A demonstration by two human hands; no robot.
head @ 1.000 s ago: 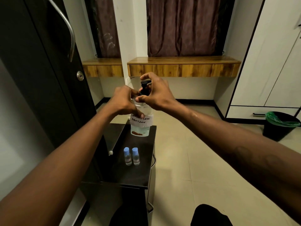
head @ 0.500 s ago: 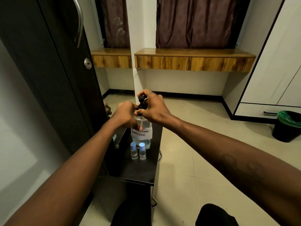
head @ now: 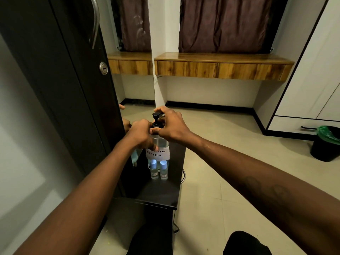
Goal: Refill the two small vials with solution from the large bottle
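Bottle of solution stood upright on the dark cabinet top, behind two capped vials set side by side. Left hand gripped its shoulder; right hand pinched the black pump collar.

Both bare forearms reached forward and converged. The left hand was curled closed in a grip. The right hand was closed too, its fingers arched and pinching.

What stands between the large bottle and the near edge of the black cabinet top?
In the head view, two blue-capped vials stand side by side before the large bottle; nearer, the black cabinet top is bare.
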